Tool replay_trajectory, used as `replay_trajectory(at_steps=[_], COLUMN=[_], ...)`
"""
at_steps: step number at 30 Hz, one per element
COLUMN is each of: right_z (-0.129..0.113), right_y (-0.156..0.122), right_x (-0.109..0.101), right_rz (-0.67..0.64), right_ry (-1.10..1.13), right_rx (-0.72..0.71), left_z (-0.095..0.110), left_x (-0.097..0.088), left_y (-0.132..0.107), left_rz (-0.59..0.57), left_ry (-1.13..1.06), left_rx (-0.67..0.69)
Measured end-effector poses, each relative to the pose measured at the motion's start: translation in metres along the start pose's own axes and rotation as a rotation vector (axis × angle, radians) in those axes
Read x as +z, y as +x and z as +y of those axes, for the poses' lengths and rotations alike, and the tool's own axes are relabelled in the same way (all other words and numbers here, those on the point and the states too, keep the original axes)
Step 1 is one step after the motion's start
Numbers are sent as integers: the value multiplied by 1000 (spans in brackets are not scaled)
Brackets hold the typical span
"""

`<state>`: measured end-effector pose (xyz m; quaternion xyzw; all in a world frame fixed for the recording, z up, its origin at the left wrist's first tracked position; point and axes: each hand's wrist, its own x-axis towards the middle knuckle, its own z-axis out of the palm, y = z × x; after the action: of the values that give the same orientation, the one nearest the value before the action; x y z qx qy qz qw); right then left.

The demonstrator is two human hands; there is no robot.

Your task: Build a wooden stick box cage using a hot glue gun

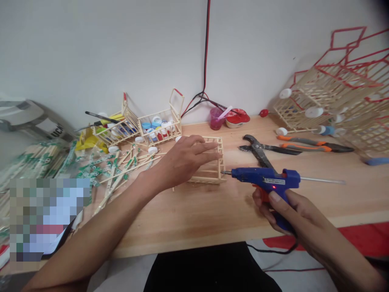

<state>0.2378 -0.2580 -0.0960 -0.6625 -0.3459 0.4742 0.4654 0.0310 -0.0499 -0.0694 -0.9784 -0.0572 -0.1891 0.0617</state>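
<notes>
**Two grips: one spread, one clamped**

At the far left of the wooden workbench point(194, 223), loose wooden sticks point(121, 172) lie scattered below two small stick racks holding bottle caps point(158, 127). Your left hand point(182, 160) is open, its fingers point(206, 148) spread and reaching over a small stick frame point(209, 176). The fingertips seem to rest on its top edge, though the angle makes that hard to confirm. Farther right, your right hand point(287, 213) is closed around the grip of a blue hot glue gun point(261, 176), its thumb lying along the side. The gun's nozzle sits just beside the frame, its red light is lit, and a glue stick juts out behind. Beyond lie dark metal snips point(258, 150) and orange-handled pliers point(316, 144).
</notes>
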Motion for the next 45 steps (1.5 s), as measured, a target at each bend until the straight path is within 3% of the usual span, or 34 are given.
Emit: replay_trajectory(at_steps=[24,34,45], right_z=[-1,21,9], right_y=[0,10,8], right_x=[1,-15,-13], right_rz=[-27,-85,-44], right_ry=[-46,-184,-336], right_rx=[-11,-106,-127], left_z=[0,0,0], left_x=[2,3,4], left_y=[-5,-5,-6], left_rz=[-59,-51,-48], left_ry=[15,24,2], left_rx=[12,8,7])
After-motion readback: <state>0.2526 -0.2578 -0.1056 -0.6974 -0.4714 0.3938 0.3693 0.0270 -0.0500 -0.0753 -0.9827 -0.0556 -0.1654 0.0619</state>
